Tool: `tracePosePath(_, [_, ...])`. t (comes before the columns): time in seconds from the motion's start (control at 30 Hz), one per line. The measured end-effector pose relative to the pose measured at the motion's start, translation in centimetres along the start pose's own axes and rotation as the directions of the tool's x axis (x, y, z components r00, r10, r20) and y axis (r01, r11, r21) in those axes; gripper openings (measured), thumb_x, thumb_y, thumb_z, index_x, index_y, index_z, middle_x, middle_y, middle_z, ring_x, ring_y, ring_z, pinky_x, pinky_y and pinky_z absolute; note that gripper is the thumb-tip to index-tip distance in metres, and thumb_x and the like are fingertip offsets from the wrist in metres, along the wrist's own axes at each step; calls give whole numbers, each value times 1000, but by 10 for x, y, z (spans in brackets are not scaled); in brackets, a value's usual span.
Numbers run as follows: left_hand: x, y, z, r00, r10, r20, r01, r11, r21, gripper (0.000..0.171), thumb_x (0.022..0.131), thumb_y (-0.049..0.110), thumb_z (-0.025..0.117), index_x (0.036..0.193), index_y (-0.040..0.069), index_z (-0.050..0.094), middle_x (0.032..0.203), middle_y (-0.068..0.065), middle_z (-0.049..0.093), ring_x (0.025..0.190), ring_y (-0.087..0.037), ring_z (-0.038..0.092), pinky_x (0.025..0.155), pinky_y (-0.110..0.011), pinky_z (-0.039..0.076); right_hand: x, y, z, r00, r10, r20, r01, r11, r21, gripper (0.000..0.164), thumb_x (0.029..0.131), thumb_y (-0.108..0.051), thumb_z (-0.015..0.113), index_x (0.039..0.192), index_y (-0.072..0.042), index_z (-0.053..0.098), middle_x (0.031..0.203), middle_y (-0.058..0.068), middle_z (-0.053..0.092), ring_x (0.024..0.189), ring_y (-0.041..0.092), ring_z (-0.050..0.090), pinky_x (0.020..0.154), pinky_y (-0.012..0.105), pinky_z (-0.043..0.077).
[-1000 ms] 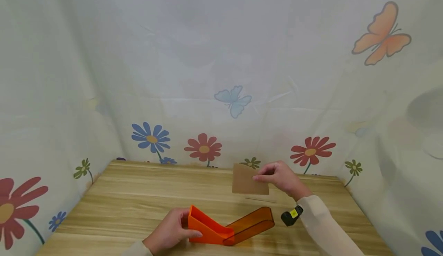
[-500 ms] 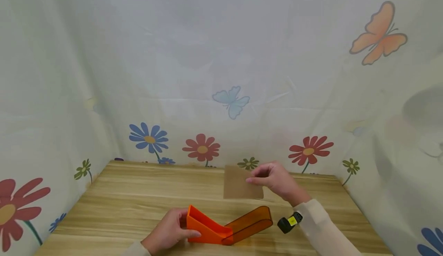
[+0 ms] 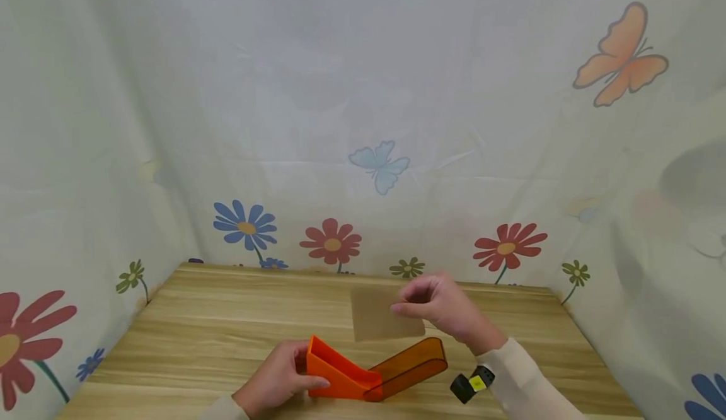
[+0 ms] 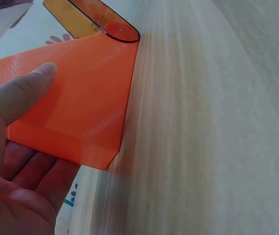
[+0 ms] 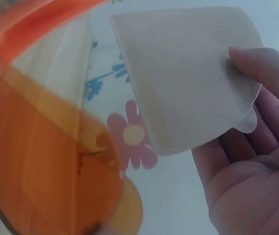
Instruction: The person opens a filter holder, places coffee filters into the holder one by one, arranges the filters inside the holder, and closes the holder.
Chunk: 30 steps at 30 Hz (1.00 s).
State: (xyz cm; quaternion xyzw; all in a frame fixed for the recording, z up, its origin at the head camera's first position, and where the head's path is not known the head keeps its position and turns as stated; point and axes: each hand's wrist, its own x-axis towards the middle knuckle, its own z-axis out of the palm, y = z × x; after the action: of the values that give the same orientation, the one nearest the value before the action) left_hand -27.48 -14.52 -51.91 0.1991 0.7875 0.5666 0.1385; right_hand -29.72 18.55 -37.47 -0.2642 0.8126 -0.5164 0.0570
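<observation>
My left hand [image 3: 278,376] grips the tall end of an orange filter-paper holder [image 3: 340,373], thumb flat on its near side. In the left wrist view the holder [image 4: 81,93] stands with its edge on the wood. Its see-through amber lid [image 3: 411,366] is swung open to the right on a hinge. Above and behind the lid, my right hand [image 3: 448,311] pinches a tan paper coffee filter [image 3: 377,319] by its right edge. A crimped seam and a small tab show on the filter [image 5: 183,78] in the right wrist view. The fingers behind it are partly hidden.
The wood-grain table [image 3: 238,306] extends around the holder. A white curtain [image 3: 283,123] printed with flowers and butterflies encloses it at the back and sides. A black wrist camera [image 3: 472,383] with a yellow label sits at the right cuff, near the lid's end.
My right hand has brought the filter left and down, closer to the holder's open lid. My left hand and the holder have stayed in place.
</observation>
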Motion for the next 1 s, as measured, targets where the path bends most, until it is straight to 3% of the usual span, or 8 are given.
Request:
tracePosePath(0.47, [-2, 0, 1, 1000, 30, -8, -29, 999, 31, 45, 79, 41, 88, 116, 20, 73, 105, 3, 77, 85, -17, 66, 76, -25, 55, -10, -12, 24, 999, 43, -15, -43, 999, 20, 18, 89, -23, 81, 98, -7, 80, 94, 10, 74, 74, 13, 63, 68, 26, 56])
tracePosePath(1.0, [-1, 0, 2, 1000, -13, -13, 14, 999, 40, 47, 77, 42, 89, 115, 20, 73, 103, 3, 76, 85, -20, 64, 76, -26, 55, -13, -11, 55, 1000, 16, 24, -15, 999, -43, 9, 88, -19, 83, 94, -13, 82, 90, 6, 78, 72, 12, 65, 67, 23, 57])
